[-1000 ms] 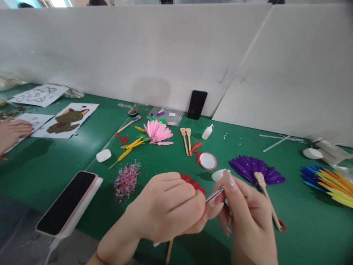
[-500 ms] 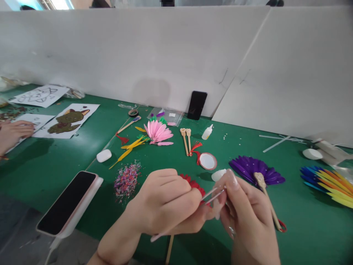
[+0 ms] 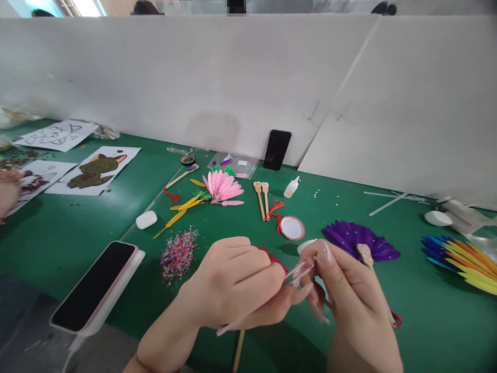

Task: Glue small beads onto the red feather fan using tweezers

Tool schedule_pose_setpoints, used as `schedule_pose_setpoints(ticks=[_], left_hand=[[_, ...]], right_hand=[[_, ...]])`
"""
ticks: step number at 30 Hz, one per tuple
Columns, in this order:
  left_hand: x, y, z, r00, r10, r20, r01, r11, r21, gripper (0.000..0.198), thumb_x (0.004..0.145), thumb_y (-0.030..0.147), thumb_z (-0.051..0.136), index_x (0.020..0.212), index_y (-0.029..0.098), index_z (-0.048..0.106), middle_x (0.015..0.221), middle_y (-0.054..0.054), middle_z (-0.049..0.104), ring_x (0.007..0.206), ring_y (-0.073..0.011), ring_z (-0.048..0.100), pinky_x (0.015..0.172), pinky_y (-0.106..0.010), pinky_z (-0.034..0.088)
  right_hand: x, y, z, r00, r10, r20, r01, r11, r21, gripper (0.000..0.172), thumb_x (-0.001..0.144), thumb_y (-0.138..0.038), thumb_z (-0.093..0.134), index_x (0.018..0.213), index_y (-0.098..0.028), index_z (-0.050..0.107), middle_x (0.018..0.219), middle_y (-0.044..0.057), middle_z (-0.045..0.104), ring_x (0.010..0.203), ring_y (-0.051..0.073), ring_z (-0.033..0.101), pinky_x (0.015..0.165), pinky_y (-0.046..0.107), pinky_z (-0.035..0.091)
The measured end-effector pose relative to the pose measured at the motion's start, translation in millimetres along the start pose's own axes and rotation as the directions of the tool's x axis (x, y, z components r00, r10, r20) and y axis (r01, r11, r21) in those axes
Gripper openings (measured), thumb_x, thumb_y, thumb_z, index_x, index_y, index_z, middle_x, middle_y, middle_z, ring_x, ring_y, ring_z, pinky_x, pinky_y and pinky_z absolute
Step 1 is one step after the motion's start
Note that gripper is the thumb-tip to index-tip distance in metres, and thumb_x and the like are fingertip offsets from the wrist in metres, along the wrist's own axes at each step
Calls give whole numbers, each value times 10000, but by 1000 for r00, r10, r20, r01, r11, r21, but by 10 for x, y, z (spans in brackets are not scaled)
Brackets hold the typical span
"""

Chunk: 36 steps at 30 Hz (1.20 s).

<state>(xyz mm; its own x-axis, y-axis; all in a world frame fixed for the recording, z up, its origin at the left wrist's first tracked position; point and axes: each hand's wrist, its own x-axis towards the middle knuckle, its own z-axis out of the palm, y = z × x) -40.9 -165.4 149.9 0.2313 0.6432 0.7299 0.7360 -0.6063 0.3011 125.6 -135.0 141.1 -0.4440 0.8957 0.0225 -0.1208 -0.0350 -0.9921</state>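
Observation:
My left hand [image 3: 236, 285] is closed around pale pink tweezers [image 3: 297, 271], whose two prongs point right. Thumb and forefinger of my right hand [image 3: 345, 295] are pinched together at the prong tips. A tiny white speck shows there, too small to name. Behind my left hand, red petals [image 3: 272, 256] show in part, and below it a wooden stick [image 3: 239, 352] sticks out. Partly covered by my right hand is a white piece [image 3: 306, 245]. Just beyond that hand lies a purple feather fan [image 3: 359, 239] with a wooden handle.
Pink feathers [image 3: 222, 185], wooden sticks [image 3: 261, 199], a glue bottle [image 3: 291, 187] and a round white dish [image 3: 292, 228] lie ahead. Coloured bits [image 3: 179, 254] and a phone [image 3: 95, 285] are left, multicoloured feathers [image 3: 462, 259] right. Another person's hand [image 3: 10, 191] is far left.
The tweezer prongs and my right fingertips have shifted slightly, and my right hand's lower fingers have spread. The other person's hand has moved left, off the paper's middle.

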Motion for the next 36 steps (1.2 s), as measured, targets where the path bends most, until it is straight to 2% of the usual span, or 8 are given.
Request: schedule_pose_setpoints(ticks=[3,8,11,18,24,31,36], left_hand=[[22,-24,9,997,75,-24,-76,997,-25,102,709,91,604,718,166,535,558,26,575,497,-89,446,471,-263,372],[33,8,0,1000,20,-17,-20,1000,-9,98,729,92,554,688,177,528,560,29,577,501,-90,448,488,-255,383],[32,10,2,1000,8,-9,-8,1000,-17,109,732,92,547,671,178,523,549,31,565,494,-88,456,492,-252,379],[41,-58,41,993,101,-57,-103,994,-32,71,741,99,545,716,166,545,525,44,543,454,-80,426,452,-246,333],[45,-60,37,992,109,-66,-111,993,-27,87,742,100,543,684,164,535,529,30,546,466,-88,401,448,-259,323],[57,-32,13,997,73,-21,-74,996,-42,97,742,96,554,670,160,542,547,21,564,481,-89,399,449,-268,312],[56,-18,-20,998,42,54,-39,998,-45,108,815,153,528,715,159,569,574,18,584,492,-91,412,472,-274,308]], right_hand=[[14,-42,-18,998,28,60,-26,999,-36,312,971,-342,383,742,-203,542,528,-34,442,448,79,376,377,171,322],[32,-111,-23,994,29,110,-22,998,-66,352,974,-356,358,683,-204,482,529,-30,432,460,87,373,394,180,338],[28,-116,-19,992,36,118,-30,998,-52,348,975,-352,359,683,-205,480,535,-28,427,473,90,373,409,184,340],[28,-109,25,994,85,66,-88,995,47,323,957,-370,419,701,-196,510,573,-30,394,506,86,334,436,192,311],[46,-100,16,985,121,120,-131,988,83,316,959,-379,414,715,-202,507,570,-31,412,502,84,351,444,190,320],[32,-70,16,984,147,96,-157,983,97,329,956,-394,418,700,-202,493,570,-38,401,498,78,339,440,189,306],[52,-34,-21,985,152,87,-155,988,28,324,952,-392,432,704,-197,508,568,-41,419,489,68,362,421,176,302]])
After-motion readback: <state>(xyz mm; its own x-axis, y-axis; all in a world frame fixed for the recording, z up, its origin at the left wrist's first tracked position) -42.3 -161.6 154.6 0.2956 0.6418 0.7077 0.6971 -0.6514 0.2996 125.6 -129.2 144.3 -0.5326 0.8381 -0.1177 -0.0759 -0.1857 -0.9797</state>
